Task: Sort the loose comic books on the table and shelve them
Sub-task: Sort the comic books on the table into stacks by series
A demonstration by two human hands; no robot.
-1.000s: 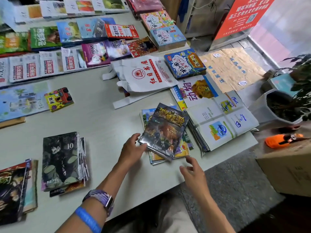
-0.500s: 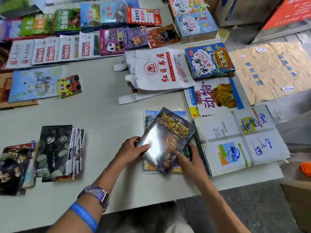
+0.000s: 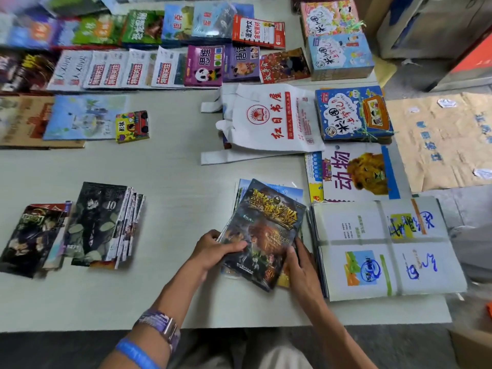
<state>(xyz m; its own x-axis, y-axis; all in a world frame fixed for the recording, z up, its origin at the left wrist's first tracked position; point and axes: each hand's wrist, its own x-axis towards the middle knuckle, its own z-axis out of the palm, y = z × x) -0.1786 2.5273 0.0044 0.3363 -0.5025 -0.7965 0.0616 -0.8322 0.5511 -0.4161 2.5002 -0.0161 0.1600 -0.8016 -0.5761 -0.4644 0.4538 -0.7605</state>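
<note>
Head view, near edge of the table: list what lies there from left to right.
Red-and-black manga stack → volume 10 manga stack → left hand → dark comic book → right hand → strapped bundle of white booklets.

Near the table's left edge, my dark manga stack (image 3: pixel 99 222) shows "10" on its top cover. By the right edge, the lion book (image 3: pixel 354 173) reads "动物". Mid-table, the white bag (image 3: pixel 269 118) carries red "红日书屋". Toward the far edge, a purple panda book (image 3: pixel 204 65) says "思维" and a red-and-white one (image 3: pixel 258 31) "语文作文".
</note>
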